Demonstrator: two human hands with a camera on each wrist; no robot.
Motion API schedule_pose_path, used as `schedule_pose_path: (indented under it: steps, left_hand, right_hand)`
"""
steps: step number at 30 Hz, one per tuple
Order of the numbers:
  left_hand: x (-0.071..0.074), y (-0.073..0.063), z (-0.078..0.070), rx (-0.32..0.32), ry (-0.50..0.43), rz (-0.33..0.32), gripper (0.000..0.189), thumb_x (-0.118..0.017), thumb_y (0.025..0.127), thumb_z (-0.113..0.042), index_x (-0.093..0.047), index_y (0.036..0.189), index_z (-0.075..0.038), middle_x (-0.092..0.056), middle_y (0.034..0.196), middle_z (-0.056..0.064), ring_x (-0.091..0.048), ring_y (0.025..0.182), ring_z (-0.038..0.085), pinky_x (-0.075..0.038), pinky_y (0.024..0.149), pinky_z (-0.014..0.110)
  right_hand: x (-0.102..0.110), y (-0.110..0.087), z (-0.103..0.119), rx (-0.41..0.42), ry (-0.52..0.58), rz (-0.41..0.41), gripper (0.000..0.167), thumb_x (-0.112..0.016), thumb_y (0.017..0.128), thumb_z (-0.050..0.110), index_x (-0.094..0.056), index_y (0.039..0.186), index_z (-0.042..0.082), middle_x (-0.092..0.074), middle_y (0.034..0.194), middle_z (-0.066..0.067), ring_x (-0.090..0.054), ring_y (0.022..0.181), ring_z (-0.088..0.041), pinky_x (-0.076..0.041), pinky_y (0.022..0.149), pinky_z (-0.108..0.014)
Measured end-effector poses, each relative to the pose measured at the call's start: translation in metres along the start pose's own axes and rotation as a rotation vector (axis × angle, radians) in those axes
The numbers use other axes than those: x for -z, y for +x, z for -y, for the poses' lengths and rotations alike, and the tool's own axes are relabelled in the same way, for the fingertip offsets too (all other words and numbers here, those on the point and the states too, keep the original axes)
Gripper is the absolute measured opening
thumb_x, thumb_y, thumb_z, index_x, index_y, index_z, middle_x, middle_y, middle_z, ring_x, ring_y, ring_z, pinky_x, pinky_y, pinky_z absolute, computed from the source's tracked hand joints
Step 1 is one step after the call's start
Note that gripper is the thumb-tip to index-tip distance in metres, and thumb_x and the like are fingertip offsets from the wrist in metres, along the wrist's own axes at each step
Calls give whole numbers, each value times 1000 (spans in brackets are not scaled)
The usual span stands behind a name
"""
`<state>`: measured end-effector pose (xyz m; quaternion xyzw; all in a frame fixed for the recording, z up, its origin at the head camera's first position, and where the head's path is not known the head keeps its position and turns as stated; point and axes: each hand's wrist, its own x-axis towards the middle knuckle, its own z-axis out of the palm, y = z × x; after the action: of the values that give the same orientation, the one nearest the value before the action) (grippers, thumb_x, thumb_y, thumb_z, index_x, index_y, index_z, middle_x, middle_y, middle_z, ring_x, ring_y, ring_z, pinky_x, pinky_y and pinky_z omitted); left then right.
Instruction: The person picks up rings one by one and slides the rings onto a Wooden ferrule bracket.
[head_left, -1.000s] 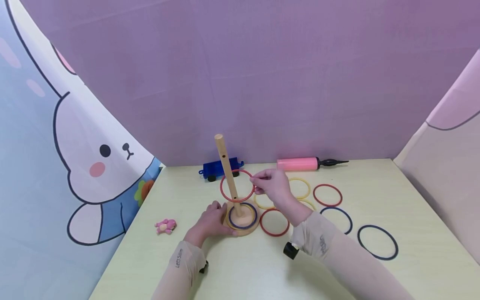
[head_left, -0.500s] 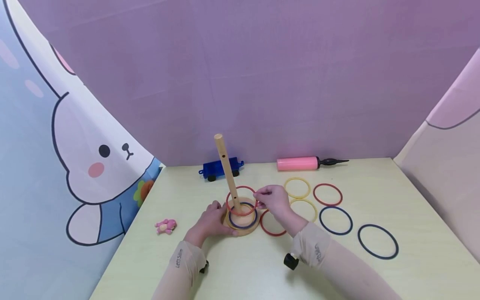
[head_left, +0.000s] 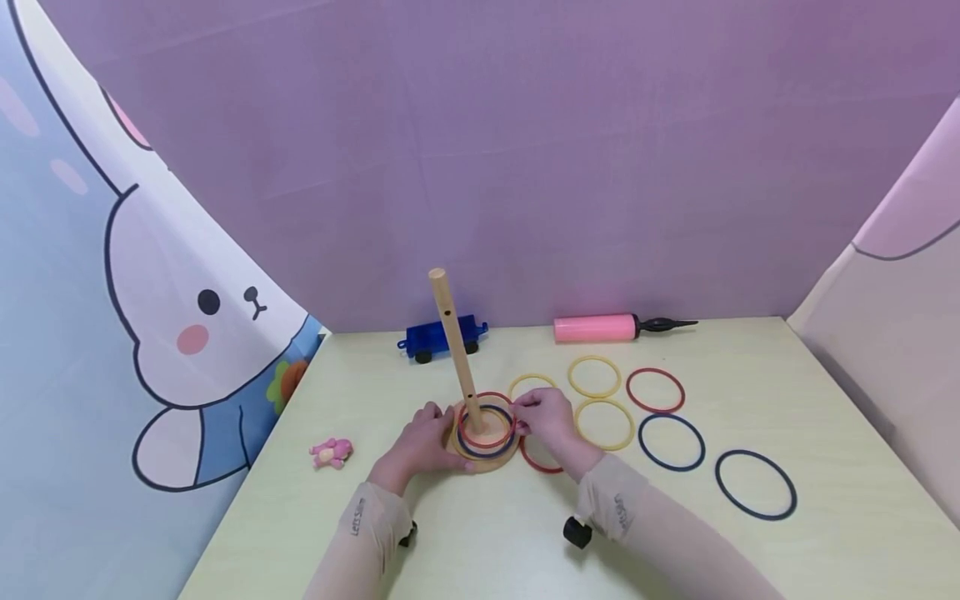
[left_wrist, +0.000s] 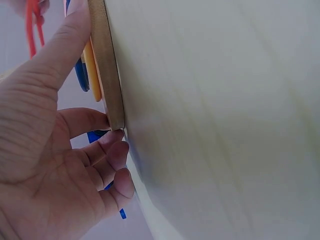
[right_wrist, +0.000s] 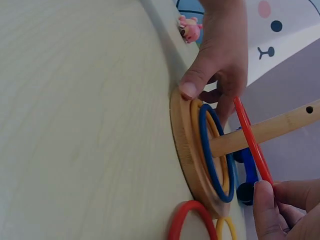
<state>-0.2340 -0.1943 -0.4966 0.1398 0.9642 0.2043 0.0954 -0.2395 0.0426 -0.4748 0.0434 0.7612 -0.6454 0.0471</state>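
Observation:
A wooden ring-toss stand has an upright peg [head_left: 453, 337] on a round base [right_wrist: 183, 137]. My left hand [head_left: 423, 443] holds the base at its left edge, thumb on top and fingers curled at the rim. Low around the peg is a red ring [right_wrist: 253, 142], tilted and apart from the rings beneath it. My right hand [head_left: 552, 419] pinches its right side between thumb and fingers. A blue ring [right_wrist: 204, 135] and a yellow ring [left_wrist: 92, 75] lie around the peg on the base.
Several loose rings lie to the right, among them a yellow ring [head_left: 619, 379], a red ring [head_left: 683, 392] and a dark blue ring [head_left: 794, 492]. Behind stand a blue toy wagon [head_left: 438, 337] and a pink pump [head_left: 596, 328]. A small pink toy figure [head_left: 332, 452] lies left.
My right hand has lowered the red ring along the peg, from well above the base to just over the blue ring. My left hand stays on the base.

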Motion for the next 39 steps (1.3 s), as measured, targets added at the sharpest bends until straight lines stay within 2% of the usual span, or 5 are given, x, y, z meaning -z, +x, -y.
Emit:
schedule_pose_path:
  steps: [6,14,19,28,39]
  left_hand:
    - [-3,0,0,-8,13,-4,116,-85,59,-63,-38,149,-5,-44,111,7,-42,98,23,-41,85,41]
    - [-4,-1,-1,-19,9,-9,114,-85,60,-61,-40,148,-3,-46,115,10,-43,100,25,-42,87,43]
    - [-4,-1,-2,-20,5,-3,115,-85,60,-61,-39,148,-4,-45,114,9,-42,99,24,-42,86,42]
    - [-2,0,-3,-16,18,-7,116,-85,59,-62,-39,148,-4,-46,114,9,-42,98,24,-42,85,42]
    - [1,-1,-2,-16,16,-13,115,-85,60,-61,-39,149,-5,-45,112,8,-41,98,24,-41,84,41]
  right_hand:
    - [-4,3,-12,-3,-52,1,4,-71,85,-1,-72,84,-4,-71,80,-20,-66,55,-21,-54,53,-29]
    - [-6,4,-19,9,-47,-15,5,-72,83,-2,-72,86,-7,-70,75,-17,-65,53,-20,-54,53,-32]
    - [-2,4,-20,36,-96,-31,5,-73,83,0,-72,86,-5,-70,75,-16,-65,53,-19,-54,53,-31]
    - [17,-7,-13,95,-117,-34,6,-73,83,-1,-72,87,-5,-71,83,-21,-69,63,-31,-56,59,-36]
    - [46,-22,-6,56,-77,-15,9,-72,86,3,-72,93,-3,-69,92,-23,-67,64,-20,-56,61,-31]
